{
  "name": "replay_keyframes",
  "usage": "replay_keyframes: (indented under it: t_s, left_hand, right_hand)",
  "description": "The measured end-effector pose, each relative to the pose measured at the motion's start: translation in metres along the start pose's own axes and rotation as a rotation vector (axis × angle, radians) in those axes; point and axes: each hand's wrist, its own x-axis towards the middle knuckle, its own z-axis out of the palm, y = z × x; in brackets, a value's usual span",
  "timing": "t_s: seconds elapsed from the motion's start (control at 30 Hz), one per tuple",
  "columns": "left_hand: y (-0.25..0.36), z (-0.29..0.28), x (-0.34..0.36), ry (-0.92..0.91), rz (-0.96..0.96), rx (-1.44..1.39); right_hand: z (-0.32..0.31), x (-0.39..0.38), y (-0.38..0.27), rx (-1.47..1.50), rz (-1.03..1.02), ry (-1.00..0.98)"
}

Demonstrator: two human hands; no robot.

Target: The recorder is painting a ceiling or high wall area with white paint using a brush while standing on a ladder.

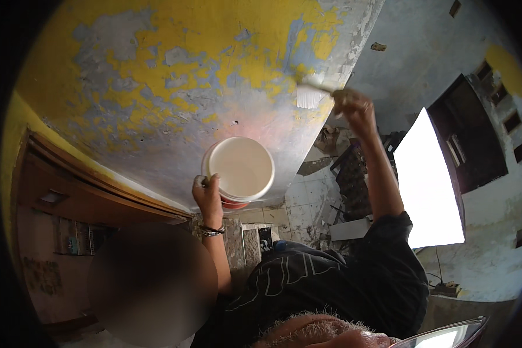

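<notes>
My left hand (207,194) grips the rim of a white plastic bucket (266,188), its thumb over the edge. The bucket's open top faces me, and its inside looks pale; I cannot tell how much it holds. A bit of red shows at its lower side. Up and to the right, my right hand (354,108) is closed round the handle of a paintbrush (319,86). Motion blurs the brush, whose far end is against or close to the wall (232,64). Beside it is a fresh white paint patch (309,98) near the wall's right edge.
Flaking yellow, blue and grey paint covers the wall. A brown wooden door frame (98,174) stands at left. Beyond the wall's corner are a littered tiled floor (304,194), dark stacked items (354,180), a bright white opening (429,180) and a dark window frame (475,139).
</notes>
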Motion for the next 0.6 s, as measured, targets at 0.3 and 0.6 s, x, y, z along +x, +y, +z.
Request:
replay_keyframes:
  t_s: [0.3, 0.6]
  left_hand:
    - [-0.006, -0.068, 0.015, 0.356, 0.009, 0.022]
    - [-0.008, -0.074, 0.024, 0.571, 0.021, -0.049]
  right_hand:
    - [0.011, -0.036, -0.028, 0.18, 0.135, -0.067]
    - [0.067, -0.051, 0.049, -0.101, 0.021, 0.162]
